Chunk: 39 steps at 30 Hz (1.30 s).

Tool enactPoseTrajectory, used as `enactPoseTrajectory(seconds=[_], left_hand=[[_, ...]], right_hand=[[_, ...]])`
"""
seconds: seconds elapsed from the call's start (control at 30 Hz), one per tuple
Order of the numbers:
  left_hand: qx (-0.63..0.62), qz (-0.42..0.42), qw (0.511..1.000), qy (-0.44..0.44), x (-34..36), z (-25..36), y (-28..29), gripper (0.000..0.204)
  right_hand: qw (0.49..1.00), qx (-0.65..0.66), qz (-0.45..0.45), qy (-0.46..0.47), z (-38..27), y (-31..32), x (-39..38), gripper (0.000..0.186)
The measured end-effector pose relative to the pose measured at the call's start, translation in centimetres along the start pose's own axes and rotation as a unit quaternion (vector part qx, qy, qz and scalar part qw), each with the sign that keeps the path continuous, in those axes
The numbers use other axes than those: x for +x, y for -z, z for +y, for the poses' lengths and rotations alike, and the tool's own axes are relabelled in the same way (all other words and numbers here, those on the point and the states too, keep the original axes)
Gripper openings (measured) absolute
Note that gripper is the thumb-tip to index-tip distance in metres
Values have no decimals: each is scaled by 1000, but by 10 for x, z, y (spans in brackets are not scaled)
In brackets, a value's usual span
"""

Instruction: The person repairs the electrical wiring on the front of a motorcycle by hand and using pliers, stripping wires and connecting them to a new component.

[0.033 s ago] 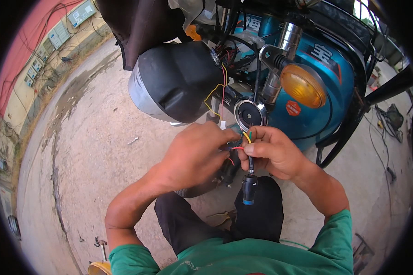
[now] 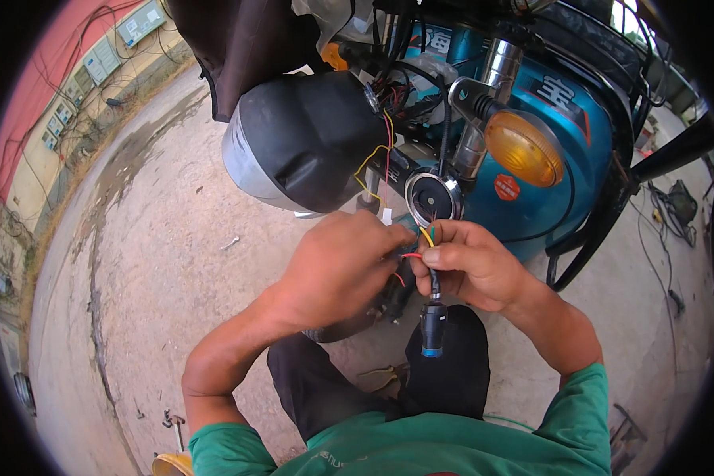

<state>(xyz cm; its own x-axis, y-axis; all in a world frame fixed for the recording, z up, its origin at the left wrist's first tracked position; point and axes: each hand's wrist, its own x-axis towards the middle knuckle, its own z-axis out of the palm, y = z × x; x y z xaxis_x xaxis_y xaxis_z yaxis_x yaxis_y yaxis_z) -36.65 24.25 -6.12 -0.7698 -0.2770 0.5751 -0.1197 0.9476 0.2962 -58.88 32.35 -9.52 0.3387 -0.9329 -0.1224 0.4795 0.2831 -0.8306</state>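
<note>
My right hand (image 2: 480, 266) is closed in a pinch on a short black cable with bared ends of yellow, red and green wires (image 2: 428, 236). From that cable a black cylindrical plug (image 2: 433, 327) with a blue end hangs above my knee. My left hand (image 2: 345, 266) is closed beside it, back of the hand upward, its fingertips mostly hidden; the red wire (image 2: 410, 255) runs in among them. Just beyond both hands is a round chrome-rimmed horn (image 2: 432, 198). A white connector (image 2: 386, 216) on thin yellow and pink wires hangs behind my left hand.
A blue three-wheeler front (image 2: 547, 151) with an orange turn signal (image 2: 523, 148) stands ahead. Its black-covered headlight housing (image 2: 309, 139) is to the left. Pliers (image 2: 381, 374) lie between my legs, a small wrench (image 2: 230, 243) on the concrete, a hammer-like tool (image 2: 628, 432) at right.
The hanging plug has shifted very slightly downward and to the right. Both hands keep practically the same place and hold.
</note>
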Motion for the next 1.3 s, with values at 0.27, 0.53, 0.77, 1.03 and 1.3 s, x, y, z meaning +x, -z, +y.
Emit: enactPoseTrajectory(seconds=[0.27,0.53,0.77,1.03,1.3], left_hand=[[41,66,993,-90,-3,-6,-5,31],[-16,47,998,-44,-4,0,-1,22],[-215,-50,971,95,-4,-3,8,11],[-264,-34,947,180,-4,8,4,23],[-11,110,986,-123,-9,-3,-6,40]], right_hand=[[995,98,-26,-11,8,-3,0,11],[996,-62,28,56,10,-11,-6,10],[799,-468,61,372,16,-14,-6,18],[954,-174,49,238,22,-11,-8,13],[995,97,-2,9,17,-5,-7,14]])
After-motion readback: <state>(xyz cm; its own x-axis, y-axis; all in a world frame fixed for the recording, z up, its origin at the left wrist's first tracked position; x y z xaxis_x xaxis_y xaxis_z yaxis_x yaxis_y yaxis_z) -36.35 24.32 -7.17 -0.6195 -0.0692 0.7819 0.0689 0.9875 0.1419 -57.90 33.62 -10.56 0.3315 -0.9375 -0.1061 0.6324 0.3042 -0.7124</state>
